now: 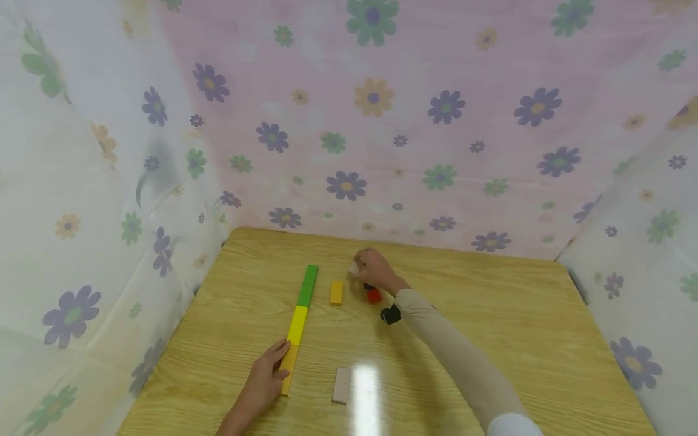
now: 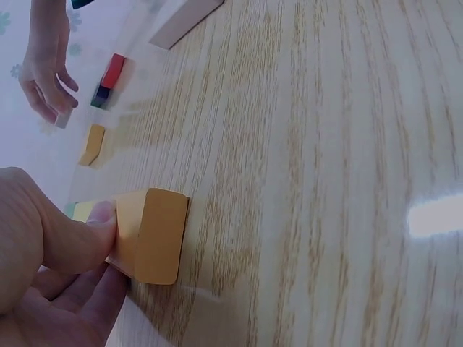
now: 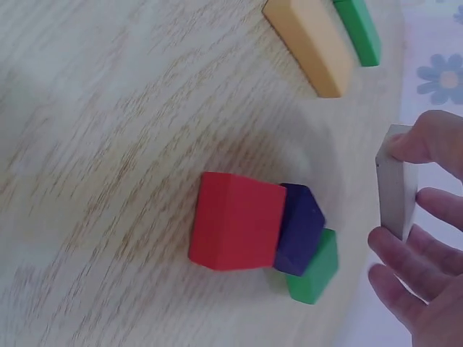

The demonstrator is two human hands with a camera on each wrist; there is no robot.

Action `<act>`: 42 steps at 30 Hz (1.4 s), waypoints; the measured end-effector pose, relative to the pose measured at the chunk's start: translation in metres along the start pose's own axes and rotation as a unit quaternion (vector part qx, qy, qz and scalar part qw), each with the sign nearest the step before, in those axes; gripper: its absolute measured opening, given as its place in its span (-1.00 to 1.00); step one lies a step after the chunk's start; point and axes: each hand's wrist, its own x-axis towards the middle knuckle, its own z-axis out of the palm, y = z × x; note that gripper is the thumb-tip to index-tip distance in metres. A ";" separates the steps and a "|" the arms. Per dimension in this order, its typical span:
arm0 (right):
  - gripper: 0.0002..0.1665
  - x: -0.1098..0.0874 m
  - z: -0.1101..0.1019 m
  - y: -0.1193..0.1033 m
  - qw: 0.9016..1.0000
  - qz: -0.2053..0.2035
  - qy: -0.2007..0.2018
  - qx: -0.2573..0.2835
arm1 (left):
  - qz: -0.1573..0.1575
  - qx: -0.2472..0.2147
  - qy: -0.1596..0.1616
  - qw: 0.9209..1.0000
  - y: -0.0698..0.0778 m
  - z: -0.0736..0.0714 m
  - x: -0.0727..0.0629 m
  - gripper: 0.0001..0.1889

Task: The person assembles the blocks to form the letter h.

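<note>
A row of blocks runs away from the person: an orange block nearest, then a yellow block and two green blocks. The left hand grips the orange block, thumb on one side and fingers on the other; its end face shows in the left wrist view. Farther back, the right hand pinches a pale wooden block between thumb and fingertips. Below that hand sit a red block, a dark blue block and a green block, close together.
A single orange block lies right of the row. Nearer the person is a pale flat block, left of a bright reflection. A black piece sits by the right sleeve. Flowered cloth hangs behind the wooden table and along both sides.
</note>
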 end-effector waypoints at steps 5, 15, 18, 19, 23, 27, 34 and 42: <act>-0.54 -0.007 -0.006 -0.003 1.000 -0.009 -0.007 -0.004 | 0.000 0.000 0.001 1.000 0.000 0.000 0.001 -0.39; -0.56 -0.028 -0.017 -0.015 0.999 -0.014 -0.023 0.023 | -0.004 0.008 0.003 1.000 -0.002 0.001 0.002 -0.39; -0.56 -0.034 -0.020 -0.020 0.999 -0.016 -0.025 0.031 | -0.001 0.010 0.003 1.000 -0.003 0.001 0.002 -0.39; -0.56 -0.035 -0.021 -0.021 0.999 -0.018 -0.026 0.034 | -0.002 0.007 0.003 1.000 -0.002 0.001 0.002 -0.38; -0.56 -0.044 -0.024 -0.028 0.998 -0.031 -0.027 0.046 | 0.000 0.009 0.006 1.000 -0.001 0.001 0.001 -0.38; -0.57 -0.052 -0.026 -0.033 0.997 -0.049 -0.032 0.041 | 0.002 0.013 0.010 1.000 -0.001 0.001 0.001 -0.38; -0.58 -0.065 -0.027 -0.042 0.996 -0.070 -0.047 0.042 | 0.005 0.014 0.011 1.000 -0.001 0.001 0.002 -0.39; -0.56 -0.078 -0.031 -0.054 0.994 -0.096 -0.051 0.028 | -0.002 0.000 0.007 1.000 0.000 0.002 0.001 -0.38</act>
